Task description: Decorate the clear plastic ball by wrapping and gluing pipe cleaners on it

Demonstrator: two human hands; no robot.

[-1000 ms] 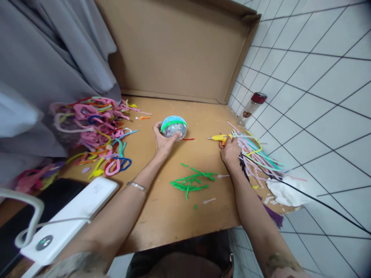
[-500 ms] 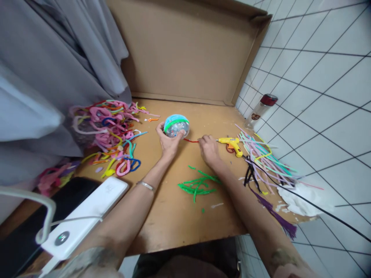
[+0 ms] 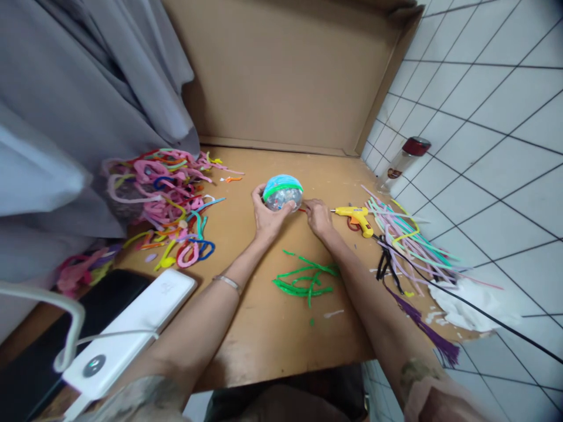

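A round, clear ball [image 3: 285,199] has a pale blue top and a bright green band around its middle. My left hand [image 3: 267,220] wraps around its left side, with the thumb across the lower front. Just right of the ball, my right hand [image 3: 320,219] is closed in a pinch on a thin red pipe cleaner [image 3: 302,210]. Only a short piece of it shows between hand and ball; whether it touches the ball I cannot tell. A yellow glue gun [image 3: 359,219] lies right of my right hand, its nozzle toward my fingers.
Green pipe cleaner pieces [image 3: 303,284] lie between my forearms. A tangled colourful pile [image 3: 162,193] is at left, behind a white power bank [image 3: 132,328]. At right are straight pipe cleaners [image 3: 409,237], a jar [image 3: 402,164] and a black cord [image 3: 479,312]. Cardboard [image 3: 285,76] stands behind.
My left hand has carried the ball to the right, nearer my right hand. Less of the red pipe cleaner shows between them. The camera view has shifted slightly.
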